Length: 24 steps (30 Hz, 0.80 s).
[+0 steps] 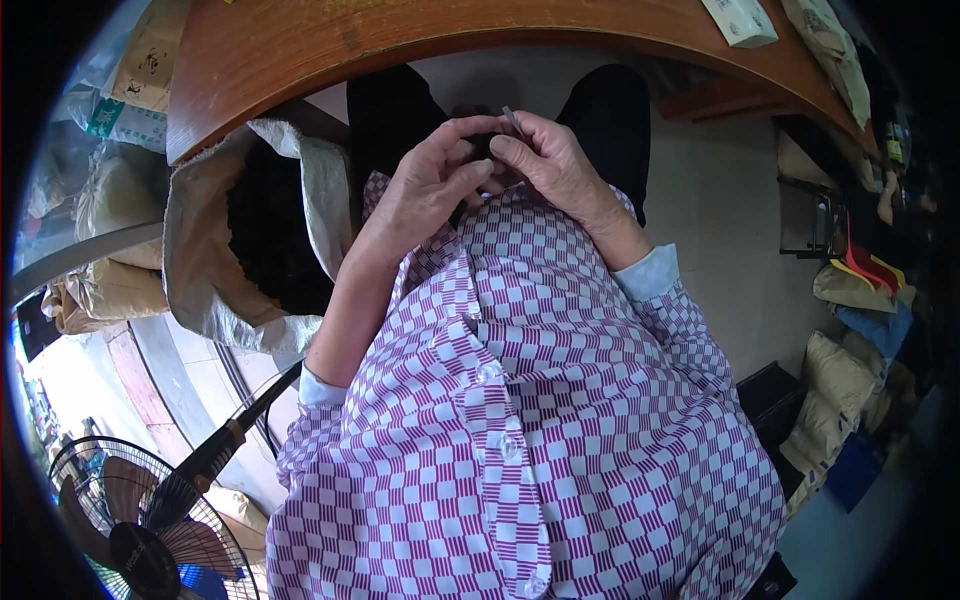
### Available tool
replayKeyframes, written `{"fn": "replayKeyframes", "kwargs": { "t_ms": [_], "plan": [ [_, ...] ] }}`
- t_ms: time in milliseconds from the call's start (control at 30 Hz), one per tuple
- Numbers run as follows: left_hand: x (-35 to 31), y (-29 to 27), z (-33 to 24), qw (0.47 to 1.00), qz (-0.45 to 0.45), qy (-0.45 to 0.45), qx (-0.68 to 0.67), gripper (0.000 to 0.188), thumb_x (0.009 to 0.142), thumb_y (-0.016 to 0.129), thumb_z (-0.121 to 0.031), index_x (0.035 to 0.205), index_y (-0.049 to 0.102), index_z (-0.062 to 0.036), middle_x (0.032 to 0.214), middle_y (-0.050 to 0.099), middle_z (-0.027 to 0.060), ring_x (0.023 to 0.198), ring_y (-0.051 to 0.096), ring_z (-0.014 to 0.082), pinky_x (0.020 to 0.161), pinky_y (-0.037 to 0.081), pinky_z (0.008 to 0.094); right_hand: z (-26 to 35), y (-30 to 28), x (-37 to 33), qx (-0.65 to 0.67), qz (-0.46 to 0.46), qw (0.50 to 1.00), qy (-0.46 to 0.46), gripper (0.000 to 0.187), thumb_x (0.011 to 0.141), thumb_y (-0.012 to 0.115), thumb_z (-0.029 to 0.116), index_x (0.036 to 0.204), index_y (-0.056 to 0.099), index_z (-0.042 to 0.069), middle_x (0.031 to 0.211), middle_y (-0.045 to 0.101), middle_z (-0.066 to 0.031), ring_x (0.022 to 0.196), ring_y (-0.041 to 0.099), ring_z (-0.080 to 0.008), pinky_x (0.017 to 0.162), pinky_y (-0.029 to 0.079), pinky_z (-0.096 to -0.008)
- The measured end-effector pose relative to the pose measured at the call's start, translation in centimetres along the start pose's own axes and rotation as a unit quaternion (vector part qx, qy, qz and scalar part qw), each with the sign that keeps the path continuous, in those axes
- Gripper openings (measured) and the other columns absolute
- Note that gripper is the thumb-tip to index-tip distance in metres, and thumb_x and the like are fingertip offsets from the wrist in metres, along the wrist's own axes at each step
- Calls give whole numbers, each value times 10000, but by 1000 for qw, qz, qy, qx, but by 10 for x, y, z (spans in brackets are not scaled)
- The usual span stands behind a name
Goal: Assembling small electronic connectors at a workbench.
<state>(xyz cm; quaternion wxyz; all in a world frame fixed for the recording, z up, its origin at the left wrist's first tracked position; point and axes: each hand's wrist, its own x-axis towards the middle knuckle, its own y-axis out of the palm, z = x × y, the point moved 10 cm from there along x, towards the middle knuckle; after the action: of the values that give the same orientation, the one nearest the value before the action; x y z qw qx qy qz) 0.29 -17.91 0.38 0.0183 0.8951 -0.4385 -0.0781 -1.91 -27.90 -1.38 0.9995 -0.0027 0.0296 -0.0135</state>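
Both hands meet over my lap, close to each other. My left hand (425, 190) is closed, its fingers curled and its thumb reaching toward the right hand; what it grips is too dark and small to make out. My right hand (560, 170) is closed too, thumb bent forward. A thin grey strip (511, 119) sticks up from between its fingers. The space between the two hands is dark against my black trousers (605, 110). Beside my left forearm stands an open white woven sack (325, 180) holding a heap of small black pieces (275, 230).
A wooden table (400, 25) curves across the front, with a small white box (740, 22) at its right. A black standing fan (145, 550) is at lower left. Stuffed bags (120, 210) line the left side; more sacks (835, 380) lie on the right.
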Motion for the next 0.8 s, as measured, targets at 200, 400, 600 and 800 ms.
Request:
{"fn": "replayKeyframes", "kwargs": {
  "t_ms": [200,400,600,800],
  "plan": [
    [-2,-8,-13,985,-120,55,115,330,935,496,-19,1263,512,-44,867,632,74,788,642,129,679,541,252,22,0,-1,-100,-37,994,-29,318,969,522,291,1101,584,8,757,563,10,660,531,-48,567,441,-175],
    [-5,-23,-12,978,-176,103,51,333,941,493,-21,1273,500,-36,853,622,78,767,622,122,692,534,246,26,23,-13,81,-11,992,101,482,1003,392,393,1306,461,25,629,418,43,506,360,-28,420,258,-182],
    [-5,-25,-14,972,-176,120,94,327,944,491,-18,1270,504,-33,887,632,88,812,627,133,711,519,250,21,32,-4,91,-13,993,80,432,1008,399,340,1324,424,47,664,445,43,500,366,-22,412,262,-173],
    [-9,-27,-39,946,-215,172,171,333,906,512,24,1235,538,-22,934,662,143,845,654,169,717,512,263,25,34,1,93,-16,993,70,331,1019,387,228,1302,436,63,695,460,50,516,378,-16,422,275,-168]
  ]
}}
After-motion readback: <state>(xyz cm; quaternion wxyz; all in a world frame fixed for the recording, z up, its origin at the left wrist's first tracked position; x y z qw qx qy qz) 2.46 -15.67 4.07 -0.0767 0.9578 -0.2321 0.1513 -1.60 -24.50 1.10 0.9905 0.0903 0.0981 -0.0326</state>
